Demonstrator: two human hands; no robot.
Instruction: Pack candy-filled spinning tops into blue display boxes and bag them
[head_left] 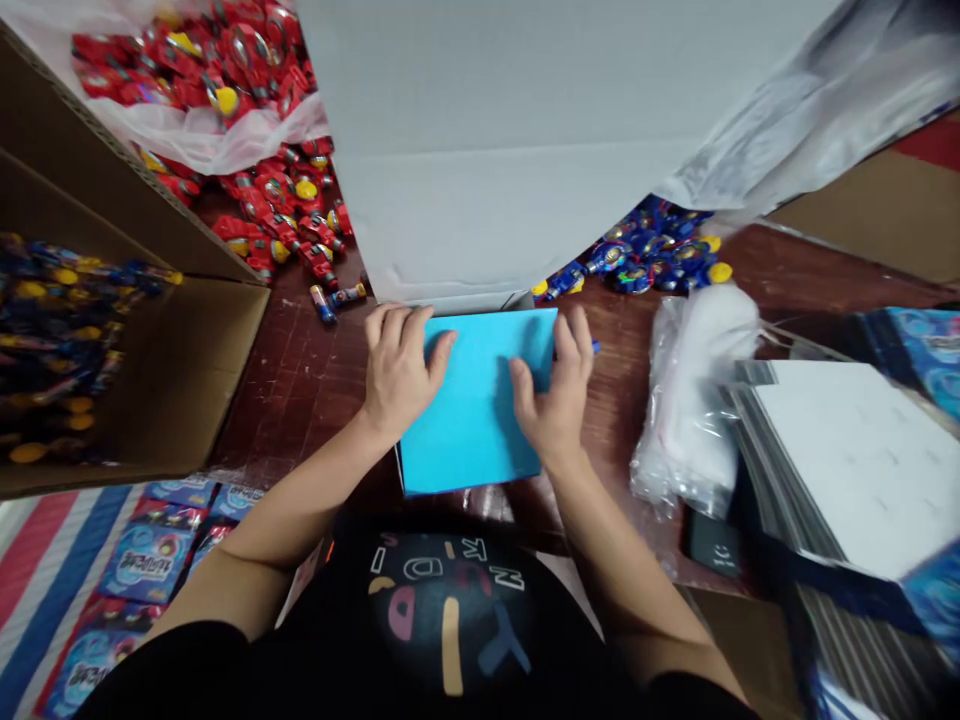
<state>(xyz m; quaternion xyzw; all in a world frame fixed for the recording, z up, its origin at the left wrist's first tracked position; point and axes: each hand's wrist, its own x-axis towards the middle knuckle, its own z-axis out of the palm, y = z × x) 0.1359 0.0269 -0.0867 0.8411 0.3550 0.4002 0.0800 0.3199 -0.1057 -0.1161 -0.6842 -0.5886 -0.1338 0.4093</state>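
Observation:
A flat-faced bright blue cardboard box sits on the dark red wooden floor in front of my body. At its far left corner is my left hand, fingers over the edge and thumb resting on the blue face. My right hand holds the right side the same way, with the thumb on the face and the fingers curled around the edge. Just beyond the box stands a large white cardboard panel. A small blue bit shows beside my right fingers; I cannot make out what it is.
Red toys spill from a bag at back left; blue toys are piled at back right. A brown carton with more toys is left. Clear plastic bags, a stack of white cards and a dark phone-like object lie right.

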